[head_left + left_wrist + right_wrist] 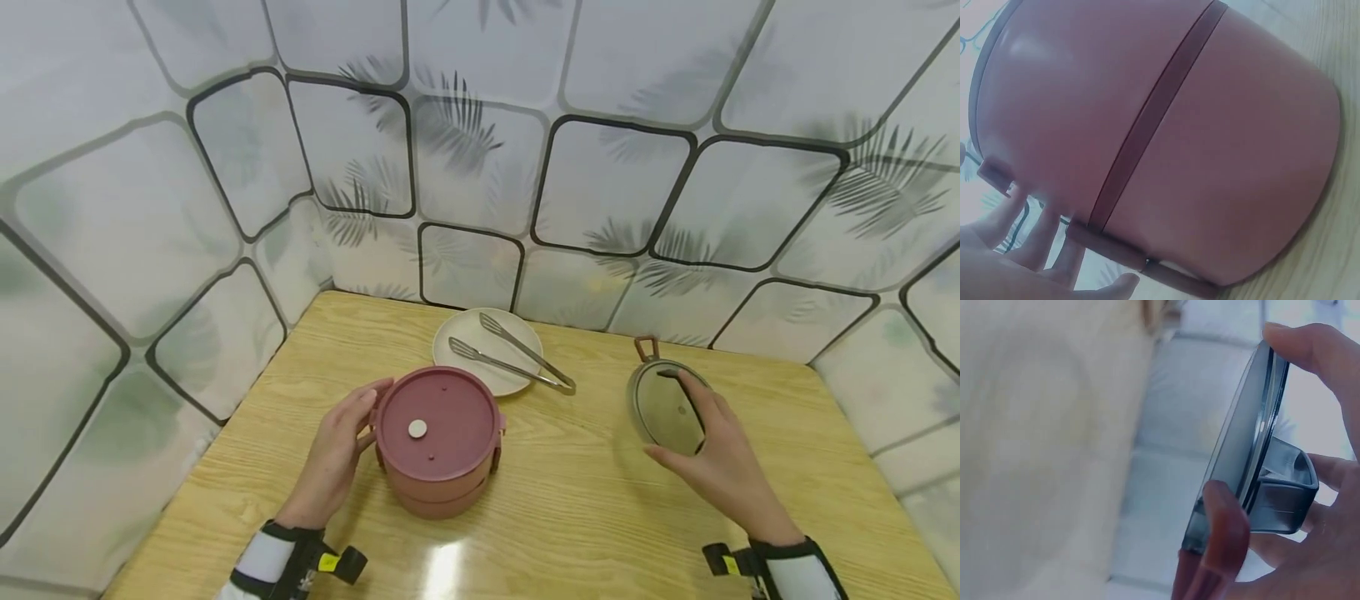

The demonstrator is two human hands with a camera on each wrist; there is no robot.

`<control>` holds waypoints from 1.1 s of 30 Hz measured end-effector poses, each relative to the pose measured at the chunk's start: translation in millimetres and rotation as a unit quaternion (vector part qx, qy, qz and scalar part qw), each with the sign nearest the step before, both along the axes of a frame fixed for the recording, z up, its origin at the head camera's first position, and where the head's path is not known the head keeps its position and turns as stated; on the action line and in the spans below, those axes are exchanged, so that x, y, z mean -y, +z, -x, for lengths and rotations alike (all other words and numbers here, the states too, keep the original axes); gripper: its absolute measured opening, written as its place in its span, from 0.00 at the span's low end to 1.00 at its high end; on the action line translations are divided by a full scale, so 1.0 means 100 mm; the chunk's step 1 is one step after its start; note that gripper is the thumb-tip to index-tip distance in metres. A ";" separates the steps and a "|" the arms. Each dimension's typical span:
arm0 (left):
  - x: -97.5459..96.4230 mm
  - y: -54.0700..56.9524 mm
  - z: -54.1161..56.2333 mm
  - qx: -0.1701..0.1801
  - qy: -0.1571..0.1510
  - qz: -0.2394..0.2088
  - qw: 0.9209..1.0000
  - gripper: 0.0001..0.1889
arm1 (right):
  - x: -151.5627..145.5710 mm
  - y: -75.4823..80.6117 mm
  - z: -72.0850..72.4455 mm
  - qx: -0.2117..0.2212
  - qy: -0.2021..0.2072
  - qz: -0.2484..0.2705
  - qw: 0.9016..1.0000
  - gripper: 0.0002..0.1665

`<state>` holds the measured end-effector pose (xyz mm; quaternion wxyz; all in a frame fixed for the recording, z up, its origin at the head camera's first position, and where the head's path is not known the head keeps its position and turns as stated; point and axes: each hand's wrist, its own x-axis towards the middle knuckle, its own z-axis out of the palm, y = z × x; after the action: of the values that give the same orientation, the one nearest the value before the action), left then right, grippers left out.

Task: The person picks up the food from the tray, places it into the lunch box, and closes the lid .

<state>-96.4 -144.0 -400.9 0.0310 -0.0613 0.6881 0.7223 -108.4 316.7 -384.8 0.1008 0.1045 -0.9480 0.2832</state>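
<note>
A round pink lidded pot (438,442) with a maroon top and a white button stands upright on the table. My left hand (341,442) is at its left side. The fingers (1038,234) of that hand reach up to the pot's side latches and touch there, fairly straight, with the thumb a little apart. To the right, my right hand (708,450) holds a round glass lid (1241,437) with a metal rim. Its thumb presses the rim while the other fingers lie about the black handle (1288,494). A reddish-brown loop (1225,531) sticks out from the lid's edge.
Behind the pot lies a white plate (442,333), with metal tongs (517,342) resting across it and over its right rim. A patterned backdrop (480,183) rises along the back and sides of the wooden table (570,500).
</note>
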 end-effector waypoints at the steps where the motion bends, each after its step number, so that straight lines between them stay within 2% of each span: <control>1: 0.01 0.00 0.00 -0.004 -0.001 0.002 1.000 0.30 | 0.08 0.04 0.01 -0.005 0.009 0.002 1.000 0.65; 8: 0.07 -0.03 -0.02 -0.049 -0.002 0.031 0.998 0.27 | 0.57 0.27 0.04 -0.001 0.081 0.021 0.997 0.65; 14: 0.12 -0.06 -0.05 -0.074 -0.004 0.061 0.995 0.25 | 0.99 0.41 0.04 0.006 0.166 0.029 0.986 0.65; 20: 0.14 -0.06 -0.07 -0.074 -0.011 0.059 0.995 0.25 | 1.40 0.48 0.06 0.001 0.243 0.015 0.970 0.64; 27: 0.13 -0.06 -0.07 -0.067 -0.015 0.060 0.996 0.26 | 1.74 0.50 0.09 -0.027 0.303 -0.026 0.952 0.64; 33: 0.11 -0.07 -0.09 -0.060 -0.021 0.057 0.996 0.26 | 1.94 0.51 0.12 -0.043 0.337 -0.080 0.937 0.64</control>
<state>-87.4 -155.0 -407.7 0.0011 -0.0048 0.7297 0.6837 -120.0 122.3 -333.4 0.0310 0.4378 -0.8714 0.2191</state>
